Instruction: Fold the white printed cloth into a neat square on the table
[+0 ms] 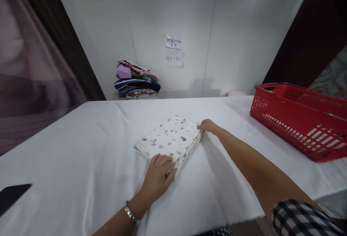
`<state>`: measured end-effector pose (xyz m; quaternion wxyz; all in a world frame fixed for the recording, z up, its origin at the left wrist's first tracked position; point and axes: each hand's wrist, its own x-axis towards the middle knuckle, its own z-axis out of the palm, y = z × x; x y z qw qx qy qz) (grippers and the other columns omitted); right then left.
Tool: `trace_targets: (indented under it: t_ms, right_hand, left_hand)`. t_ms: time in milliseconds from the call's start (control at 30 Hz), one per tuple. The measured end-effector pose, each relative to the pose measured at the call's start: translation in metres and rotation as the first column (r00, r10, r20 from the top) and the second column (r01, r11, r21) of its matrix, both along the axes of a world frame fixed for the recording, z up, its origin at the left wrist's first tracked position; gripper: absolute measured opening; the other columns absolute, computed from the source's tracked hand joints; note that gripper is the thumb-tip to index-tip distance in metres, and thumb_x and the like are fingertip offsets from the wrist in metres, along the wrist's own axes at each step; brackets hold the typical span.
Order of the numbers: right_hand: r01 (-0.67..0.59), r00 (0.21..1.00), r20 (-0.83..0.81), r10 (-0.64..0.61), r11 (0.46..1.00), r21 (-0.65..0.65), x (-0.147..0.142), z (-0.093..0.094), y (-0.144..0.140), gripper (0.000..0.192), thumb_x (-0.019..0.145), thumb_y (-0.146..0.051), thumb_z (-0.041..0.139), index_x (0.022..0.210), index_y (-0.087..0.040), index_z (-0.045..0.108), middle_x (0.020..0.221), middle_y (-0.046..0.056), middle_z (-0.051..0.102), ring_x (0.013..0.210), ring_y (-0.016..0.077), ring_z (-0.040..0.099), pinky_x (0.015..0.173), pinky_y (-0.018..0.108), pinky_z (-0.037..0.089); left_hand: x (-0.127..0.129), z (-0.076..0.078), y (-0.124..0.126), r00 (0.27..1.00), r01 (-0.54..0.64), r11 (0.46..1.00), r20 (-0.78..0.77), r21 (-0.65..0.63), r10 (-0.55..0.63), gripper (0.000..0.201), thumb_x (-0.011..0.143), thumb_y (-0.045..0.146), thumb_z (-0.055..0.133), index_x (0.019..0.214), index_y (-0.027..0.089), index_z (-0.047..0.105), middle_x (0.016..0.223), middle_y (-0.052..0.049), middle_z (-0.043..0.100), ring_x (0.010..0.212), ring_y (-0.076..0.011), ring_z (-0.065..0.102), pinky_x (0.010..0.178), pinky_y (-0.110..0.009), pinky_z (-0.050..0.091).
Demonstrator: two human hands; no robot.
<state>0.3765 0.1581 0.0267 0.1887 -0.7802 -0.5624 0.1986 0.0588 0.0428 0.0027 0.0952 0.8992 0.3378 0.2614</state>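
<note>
A white cloth (170, 136) with small printed shapes lies folded into a layered rectangle, turned at an angle on the white-covered table. At its near corner rests my left hand (159, 172), fingers over the top layer and thumb at the folded edge, so the corner is gripped. My right hand (208, 125) pinches the far right corner of the same cloth. Between the two hands runs the stacked edge, where several layers show. A metal bracelet (130, 212) circles my left wrist.
A red plastic basket (292, 120) stands on the right. Folded fabrics (138, 80) are stacked at the back against the wall, left of paper notes (174, 51). A dark flat object (12, 195) lies at the left edge.
</note>
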Motion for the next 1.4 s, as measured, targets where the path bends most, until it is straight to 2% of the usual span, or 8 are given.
trace_targets:
  t_ms: [233,400,500,600,733,933,1167,1400]
  right_hand:
    - [-0.004,1.0,0.018,0.005,0.999,-0.037,0.01,-0.017,0.002,0.029,0.075,-0.037,0.06,0.085,-0.012,0.068,0.082,0.006,0.068,0.076,0.016,0.06,0.061,0.021,0.041]
    - [-0.037,0.993,0.109,0.043,0.998,-0.06,0.006,-0.005,-0.001,0.035,0.074,-0.035,0.061,0.1,-0.012,0.066,0.104,0.013,0.066,0.096,0.0256,0.059,0.079,0.031,0.043]
    - [-0.153,0.965,0.226,0.131,0.985,0.081,-0.022,0.004,-0.006,0.047,0.078,-0.027,0.056,0.123,-0.013,0.053,0.129,0.016,0.052,0.121,0.0291,0.043,0.097,0.04,0.034]
    - [-0.486,0.855,0.34,0.392,0.834,0.261,-0.07,0.006,-0.01,0.052,0.085,-0.033,0.049,0.133,-0.013,0.044,0.143,0.014,0.037,0.132,0.0244,0.029,0.107,0.039,0.023]
    - [-0.718,0.688,0.355,0.633,0.666,0.203,-0.119,-0.004,-0.007,0.066,0.087,-0.052,0.042,0.14,-0.015,0.032,0.15,0.013,0.023,0.139,0.0255,0.014,0.109,0.046,0.016]
    - [-0.632,0.721,0.328,0.61,0.774,-0.05,-0.109,-0.023,0.014,0.076,0.087,-0.064,0.023,0.143,-0.014,0.026,0.151,0.013,0.016,0.139,0.0277,0.01,0.109,0.051,0.007]
    - [-0.638,0.72,0.359,0.593,0.77,0.009,-0.105,-0.016,0.047,0.074,0.088,-0.065,0.018,0.145,-0.019,0.021,0.153,0.009,0.01,0.14,0.0257,0.005,0.11,0.05,0.008]
    - [-0.572,0.764,0.331,0.554,0.819,-0.05,-0.09,-0.037,0.076,0.071,0.088,-0.062,0.021,0.145,-0.021,0.019,0.153,0.005,0.011,0.14,0.0237,0.008,0.11,0.051,0.013]
  left_hand:
    - [0.004,0.0,0.001,0.999,0.023,1.0,-0.041,-0.001,-0.023,0.022,0.089,0.026,0.044,0.099,0.025,0.063,0.104,-0.004,0.063,0.102,-0.0198,0.055,0.1,-0.047,0.032]
    - [0.005,0.004,-0.003,1.0,0.01,1.0,-0.028,-0.013,-0.01,0.021,0.088,0.026,0.045,0.098,0.025,0.063,0.103,-0.004,0.063,0.102,-0.0199,0.054,0.1,-0.047,0.031]
    - [0.006,0.006,-0.006,1.0,-0.002,0.999,-0.008,-0.042,0.002,0.02,0.088,0.025,0.045,0.096,0.025,0.063,0.101,-0.004,0.063,0.101,-0.0192,0.054,0.1,-0.046,0.031]
    - [0.008,0.007,-0.008,1.0,-0.017,0.998,0.005,-0.064,0.018,0.018,0.087,0.024,0.048,0.094,0.025,0.064,0.101,-0.004,0.064,0.1,-0.0192,0.054,0.1,-0.046,0.031]
    - [0.007,0.006,-0.009,0.999,-0.026,0.996,0.022,-0.086,0.028,0.017,0.085,0.024,0.051,0.095,0.026,0.064,0.101,-0.004,0.064,0.101,-0.0197,0.054,0.1,-0.046,0.031]
    - [0.004,0.004,-0.012,1.0,-0.011,0.992,0.021,-0.123,0.014,0.019,0.086,0.026,0.05,0.1,0.027,0.062,0.107,-0.003,0.063,0.106,-0.0194,0.053,0.102,-0.044,0.031]
    - [0.005,0.0,-0.009,1.0,-0.004,0.989,-0.009,-0.15,0.002,0.021,0.087,0.03,0.049,0.106,0.027,0.059,0.111,-0.004,0.062,0.11,-0.0218,0.052,0.104,-0.049,0.03]
    - [0.003,-0.002,-0.008,0.999,0.031,0.988,0.011,-0.151,-0.03,0.023,0.088,0.03,0.048,0.108,0.026,0.059,0.113,-0.006,0.061,0.112,-0.0205,0.05,0.106,-0.046,0.028]
